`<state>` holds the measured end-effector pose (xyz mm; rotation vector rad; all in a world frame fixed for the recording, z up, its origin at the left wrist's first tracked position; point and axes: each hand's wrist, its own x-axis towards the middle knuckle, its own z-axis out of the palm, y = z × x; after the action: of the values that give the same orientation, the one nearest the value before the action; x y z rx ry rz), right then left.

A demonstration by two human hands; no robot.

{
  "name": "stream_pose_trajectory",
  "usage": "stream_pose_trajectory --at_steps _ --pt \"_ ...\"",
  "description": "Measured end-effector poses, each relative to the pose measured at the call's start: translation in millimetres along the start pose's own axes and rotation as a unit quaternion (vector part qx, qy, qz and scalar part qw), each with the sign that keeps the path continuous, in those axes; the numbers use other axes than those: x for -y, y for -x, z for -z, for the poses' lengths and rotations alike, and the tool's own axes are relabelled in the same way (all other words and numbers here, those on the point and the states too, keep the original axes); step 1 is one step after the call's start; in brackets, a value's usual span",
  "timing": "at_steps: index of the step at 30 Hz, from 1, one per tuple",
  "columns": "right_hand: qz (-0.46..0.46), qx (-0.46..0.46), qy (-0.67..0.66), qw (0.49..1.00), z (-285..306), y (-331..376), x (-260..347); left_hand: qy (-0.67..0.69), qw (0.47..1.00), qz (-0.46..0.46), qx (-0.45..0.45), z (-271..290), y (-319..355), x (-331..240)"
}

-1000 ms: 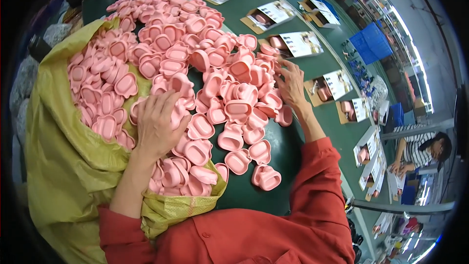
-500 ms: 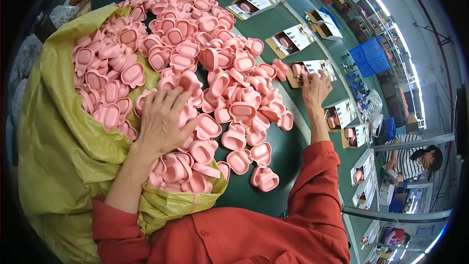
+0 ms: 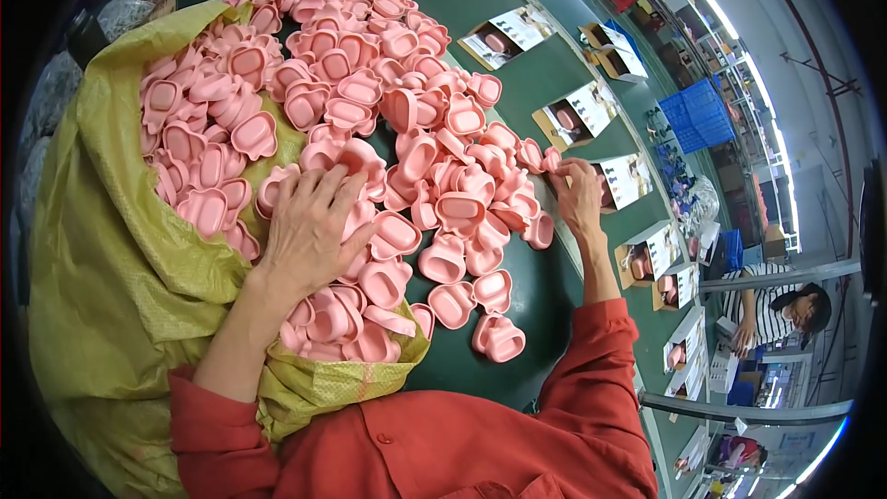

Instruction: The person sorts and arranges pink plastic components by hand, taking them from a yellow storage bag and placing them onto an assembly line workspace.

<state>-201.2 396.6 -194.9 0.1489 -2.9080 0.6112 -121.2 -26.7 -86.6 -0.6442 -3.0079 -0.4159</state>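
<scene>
A big heap of pink moulded plastic pieces (image 3: 407, 120) spills from a yellow-green woven sack (image 3: 120, 259) onto the dark green table (image 3: 536, 305). My left hand (image 3: 309, 226) lies flat on the pieces at the sack's mouth, fingers spread, gripping nothing. My right hand (image 3: 575, 192) reaches to the heap's right edge and pinches one pink piece (image 3: 551, 159) just beside an open printed box (image 3: 628, 177). Both forearms wear red sleeves.
A row of open printed cartons, some with a pink piece inside (image 3: 577, 115), runs along the green belt to the right and back. A person in a striped top (image 3: 771, 310) works at the far right. Blue crates (image 3: 698, 115) stand behind.
My right hand has moved out from the heap to its right edge by the printed box, now holding a pink piece. My left hand has stayed on the pile.
</scene>
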Motion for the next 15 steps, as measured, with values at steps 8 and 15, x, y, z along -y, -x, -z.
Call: stream_pose_trajectory --at_steps 8,15 --pt "-0.044 -0.022 0.269 0.962 15.7 -53.9 -51.5 0.007 1.000 -0.011 0.000 0.9 0.5 1.9" --pt "0.051 0.035 -0.142 0.988 17.3 -15.9 -5.2 -0.002 1.000 -0.007 -0.005 3.9 6.1 6.7"
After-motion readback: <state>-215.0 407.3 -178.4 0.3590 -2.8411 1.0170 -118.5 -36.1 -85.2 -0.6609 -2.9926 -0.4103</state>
